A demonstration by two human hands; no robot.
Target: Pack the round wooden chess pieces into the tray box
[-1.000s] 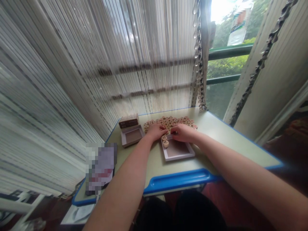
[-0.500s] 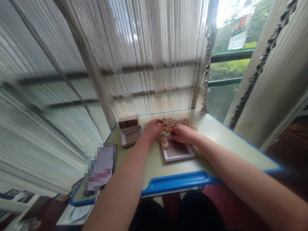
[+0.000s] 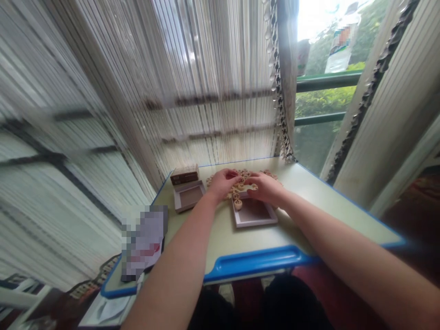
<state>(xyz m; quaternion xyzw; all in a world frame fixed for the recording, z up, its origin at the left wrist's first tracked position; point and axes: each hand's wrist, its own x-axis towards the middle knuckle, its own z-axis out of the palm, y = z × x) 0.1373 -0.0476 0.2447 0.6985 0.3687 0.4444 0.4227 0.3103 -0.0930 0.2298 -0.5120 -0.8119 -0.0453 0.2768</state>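
**Both hands down on a heap of wooden game discs**

Round, pale wooden game discs (image 3: 242, 185), flat and coin-shaped, with darker marks on their faces. Heaped loosely at 12 o'clock on the desk (image 3: 309, 192), right behind the shallow box tray (image 3: 256, 216). Two more discs (image 3: 237, 202) lying apart from the heap, inside the tray at its 11 o'clock corner, one touching the other.

Left hand (image 3: 222, 181) palm-down on the heap's 9 o'clock side, fingers curled over the discs. Right hand (image 3: 265, 187) on the 3 o'clock side, fingertips bent down onto a light disc at the tray's far rim. Cannot tell for either hand whether a disc is pinched or merely touched; fingers close together, not spread.

Tray white-rimmed with a brown floor, otherwise bare. At 9 o'clock of the left hand, a second tray (image 3: 187, 195) of the same make, and just behind it a small brown box (image 3: 184, 175) with a pale label.

Marks on the discs too small to read. Label on the brown box blurred, no letters legible. At 7 o'clock on the desk, a pixelated flat object (image 3: 142, 240) with nothing readable.
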